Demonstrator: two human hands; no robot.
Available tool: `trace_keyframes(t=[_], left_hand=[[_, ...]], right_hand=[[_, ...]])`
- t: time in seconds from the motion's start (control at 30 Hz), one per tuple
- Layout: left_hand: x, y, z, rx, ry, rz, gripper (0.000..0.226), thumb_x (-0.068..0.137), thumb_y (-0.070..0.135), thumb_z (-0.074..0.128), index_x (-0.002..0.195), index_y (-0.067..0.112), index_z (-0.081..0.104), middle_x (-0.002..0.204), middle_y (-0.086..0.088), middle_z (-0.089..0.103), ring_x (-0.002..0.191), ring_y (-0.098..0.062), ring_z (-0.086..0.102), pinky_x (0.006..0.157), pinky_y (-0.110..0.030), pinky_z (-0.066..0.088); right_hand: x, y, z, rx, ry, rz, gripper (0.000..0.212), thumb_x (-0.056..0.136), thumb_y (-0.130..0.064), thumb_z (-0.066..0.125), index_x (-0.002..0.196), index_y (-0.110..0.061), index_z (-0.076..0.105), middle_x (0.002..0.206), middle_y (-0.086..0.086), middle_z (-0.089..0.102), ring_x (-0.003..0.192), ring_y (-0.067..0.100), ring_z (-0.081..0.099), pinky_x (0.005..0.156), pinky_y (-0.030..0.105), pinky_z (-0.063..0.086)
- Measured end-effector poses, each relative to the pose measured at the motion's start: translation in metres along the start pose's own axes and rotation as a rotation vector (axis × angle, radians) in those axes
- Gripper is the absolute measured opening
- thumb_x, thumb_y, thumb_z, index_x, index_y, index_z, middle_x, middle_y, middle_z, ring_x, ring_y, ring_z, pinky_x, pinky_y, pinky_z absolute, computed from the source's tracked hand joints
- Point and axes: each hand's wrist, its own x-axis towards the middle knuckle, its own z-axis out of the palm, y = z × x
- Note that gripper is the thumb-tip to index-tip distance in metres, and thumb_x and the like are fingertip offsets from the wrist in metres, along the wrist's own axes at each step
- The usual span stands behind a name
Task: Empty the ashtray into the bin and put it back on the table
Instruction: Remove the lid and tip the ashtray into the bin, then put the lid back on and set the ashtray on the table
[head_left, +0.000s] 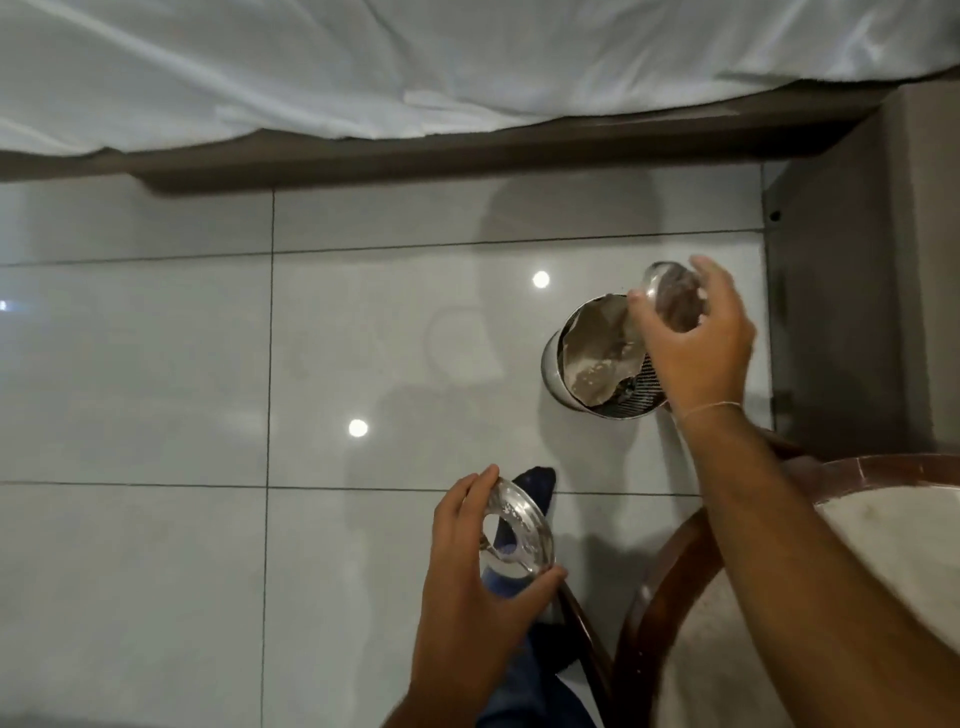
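My right hand (696, 343) grips the metal ashtray bowl (672, 296), tipped on its side directly above the small round steel bin (597, 358) on the tiled floor. The bin has a mesh wall and crumpled paper inside. My left hand (467, 577) holds the ashtray's shiny ring-shaped lid (514, 535), low and to the left of the bin, above my foot. The round table (831, 545) with a wooden rim and pale top is at the bottom right, under my right forearm.
A bed with white sheets (415, 67) and a dark frame runs across the top. A grey cabinet (857, 286) stands right of the bin. Glossy grey floor tiles (208, 389) spread to the left. My dark sock (540, 483) shows below the lid.
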Motion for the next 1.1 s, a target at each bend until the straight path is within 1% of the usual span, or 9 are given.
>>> trace_keyframes(t=[0.13,0.27,0.47,0.6,0.63,0.77,0.83,0.9,1.1], left_hand=[[0.000,0.004,0.006,-0.025,-0.049,0.006,0.103,0.069,0.030,0.101,0.155,0.022,0.045,0.153,0.000,0.051,0.141,-0.003,0.045,0.115,-0.017,0.041],[0.004,0.008,0.010,0.030,-0.023,0.032,0.101,0.070,0.032,0.100,0.155,0.024,0.046,0.152,0.006,0.051,0.141,0.005,0.042,0.108,-0.002,0.036],[0.010,0.000,0.018,0.019,-0.006,0.028,0.101,0.072,0.041,0.097,0.156,0.030,0.043,0.150,0.014,0.049,0.139,0.004,0.046,0.103,-0.005,0.041],[0.012,0.000,0.021,0.004,-0.015,0.002,0.103,0.068,0.053,0.095,0.154,0.048,0.039,0.148,0.025,0.047,0.136,0.008,0.048,0.103,-0.011,0.049],[0.015,0.001,0.021,0.010,-0.018,0.012,0.103,0.068,0.057,0.094,0.154,0.052,0.037,0.148,0.028,0.046,0.137,0.008,0.048,0.103,-0.013,0.050],[0.029,0.008,0.019,-0.007,-0.016,0.035,0.104,0.070,0.050,0.097,0.155,0.052,0.038,0.147,0.030,0.045,0.137,0.002,0.050,0.106,-0.027,0.053],[0.035,0.021,0.025,-0.014,-0.050,0.043,0.105,0.071,0.039,0.099,0.157,0.045,0.041,0.148,0.022,0.048,0.135,-0.003,0.054,0.109,-0.035,0.055],[0.039,0.038,0.027,-0.028,-0.085,0.056,0.104,0.071,0.036,0.099,0.158,0.042,0.042,0.149,0.019,0.049,0.135,-0.005,0.056,0.110,-0.038,0.056],[0.038,0.107,0.049,-0.109,-0.369,0.108,0.104,0.064,0.044,0.097,0.154,0.051,0.044,0.149,0.020,0.057,0.124,0.005,0.063,0.096,-0.020,0.060]], right_hand=[[-0.014,-0.005,-0.005,0.018,0.150,-0.233,0.065,0.093,-0.063,0.079,0.142,-0.025,0.062,0.136,-0.001,0.070,0.122,0.015,0.070,0.098,0.030,0.066],[-0.028,0.003,0.022,-0.095,-0.172,0.131,0.086,0.089,-0.046,0.089,0.161,-0.020,0.050,0.156,0.007,0.064,0.144,0.028,0.060,0.120,0.046,0.052],[0.002,-0.020,0.006,0.010,0.324,-0.330,0.070,0.089,-0.067,0.078,0.146,-0.030,0.059,0.139,-0.006,0.067,0.126,0.013,0.067,0.106,0.021,0.057],[-0.025,0.005,0.021,-0.221,-0.266,-0.013,0.078,0.088,-0.048,0.087,0.155,-0.020,0.057,0.151,0.009,0.065,0.135,0.032,0.064,0.110,0.045,0.057],[-0.025,0.012,0.023,-0.229,-0.291,0.073,0.081,0.089,-0.046,0.086,0.159,-0.021,0.054,0.153,0.009,0.064,0.137,0.033,0.063,0.111,0.045,0.055],[-0.016,-0.007,0.003,0.367,0.039,0.431,0.072,0.076,-0.058,0.085,0.140,-0.030,0.066,0.123,-0.002,0.079,0.108,0.020,0.076,0.094,0.045,0.066],[-0.025,-0.012,-0.029,0.917,-0.034,0.695,0.073,0.075,-0.067,0.077,0.133,-0.023,0.069,0.111,0.002,0.081,0.100,0.022,0.080,0.076,0.042,0.070],[-0.053,-0.012,-0.060,1.300,-0.207,0.772,0.070,0.094,-0.067,0.064,0.139,-0.014,0.065,0.113,0.012,0.084,0.105,0.034,0.081,0.076,0.043,0.071],[-0.145,0.024,-0.137,1.383,-0.211,0.831,0.072,0.104,-0.063,0.051,0.154,-0.013,0.061,0.146,0.018,0.072,0.138,0.038,0.066,0.096,0.049,0.065]])
